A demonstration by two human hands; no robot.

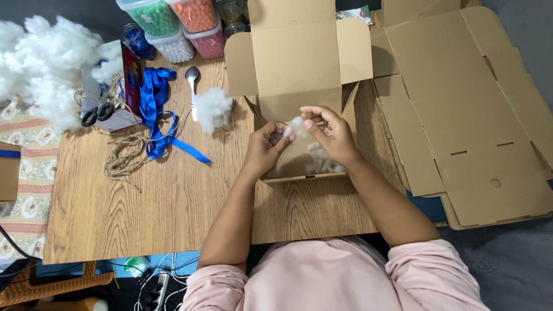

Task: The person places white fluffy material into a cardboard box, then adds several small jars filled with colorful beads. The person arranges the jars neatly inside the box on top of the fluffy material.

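Head view: the left hand (266, 151) and right hand (329, 133) pinch a small tuft of white fibre stuffing (297, 125) between fingertips, above the open brown cardboard box (305, 63) on the wooden table (173, 201). So light a wisp could tear unevenly or drift outside the box.

Wooden table (173, 213) bearing open cardboard box (299, 63), ribbon (158, 109), twine (124, 155), spoon (192, 80).

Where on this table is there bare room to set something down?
Bare wood table lies between the twine and the near edge, left of the left hand. A smaller patch sits below the open box. The far-left corner is crowded: stuffing, scissors, ribbon, spoon, jars.
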